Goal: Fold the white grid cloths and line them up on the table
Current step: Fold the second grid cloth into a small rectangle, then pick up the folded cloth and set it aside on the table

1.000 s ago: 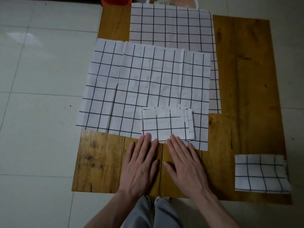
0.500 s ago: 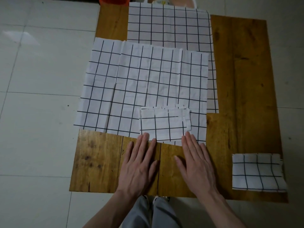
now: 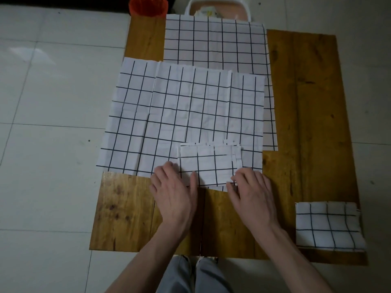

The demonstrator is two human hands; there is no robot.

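Small folded white grid cloth (image 3: pixel 208 163) is seen lying on the near right part of a large flat white grid cloth (image 3: pixel 184 117), its near edge almost level with the big cloth's near edge. Left hand (image 3: pixel 175 191) is placed at the folded cloth's near left corner, fingers curled at its left edge, thumb on top: corner looks pinched. Right hand (image 3: pixel 251 193) is placed at the near right corner, fingers bent onto the stacked layer edges there; whether those layers are actually gripped cannot be told. Large flat cloth overhangs the left edge of the brown wooden plank table (image 3: pixel 313 127). A second spread white grid cloth (image 3: pixel 215 41) is partly covered by it, reaches the far table edge and is bounded on the right by bare wood. A second folded white grid cloth (image 3: pixel 328 226) sits at the near right corner, well apart from the hands, right edge at or just over the table edge. Bare wood is left open along the whole right strip, between the right hand and that folded cloth, and at the near left corner. Beyond the far edge, an orange-red plastic container (image 3: pixel 148 6) and a white-framed chair (image 3: pixel 218 9) are partly visible on the pale tiled floor (image 3: pixel 53 102).
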